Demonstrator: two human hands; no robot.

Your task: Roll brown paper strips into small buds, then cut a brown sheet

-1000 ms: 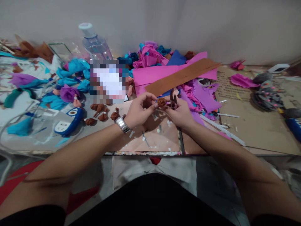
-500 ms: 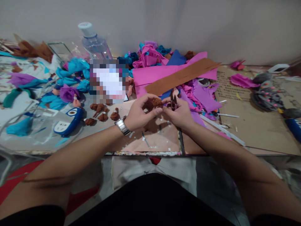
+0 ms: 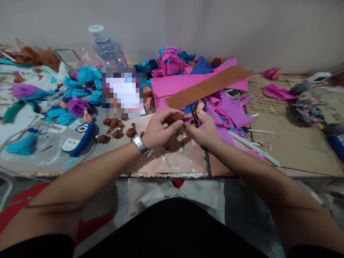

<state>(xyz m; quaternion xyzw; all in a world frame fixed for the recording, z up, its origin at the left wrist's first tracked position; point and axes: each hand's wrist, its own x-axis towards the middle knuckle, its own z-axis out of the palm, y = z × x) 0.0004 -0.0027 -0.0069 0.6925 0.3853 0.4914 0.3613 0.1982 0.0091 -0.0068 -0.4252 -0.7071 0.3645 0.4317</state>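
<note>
A small brown crepe paper rose [image 3: 177,116] is pinched in my left hand [image 3: 160,130], between the thumb and curled fingers. My right hand [image 3: 203,129] is closed round a small pair of scissors [image 3: 195,116], whose dark blades point up and away from me. The right fingertips reach to the right side of the rose, and the thumbs lie close together. Its underside is hidden by my fingers. Left of my left wrist, several finished brown paper roses [image 3: 117,131] lie on the table.
A brown crepe strip [image 3: 206,87] lies across pink paper [image 3: 182,85] behind my hands. Further left stand a water bottle [image 3: 110,50] and a blue-and-white power socket [image 3: 78,139]. Cardboard [image 3: 285,143] and white strips [image 3: 254,147] lie at right. The table's front edge [image 3: 166,175] runs below my forearms.
The scissors have tilted a little to the left in my right hand. Both hands and the rose have shifted only slightly; everything else lies as before.
</note>
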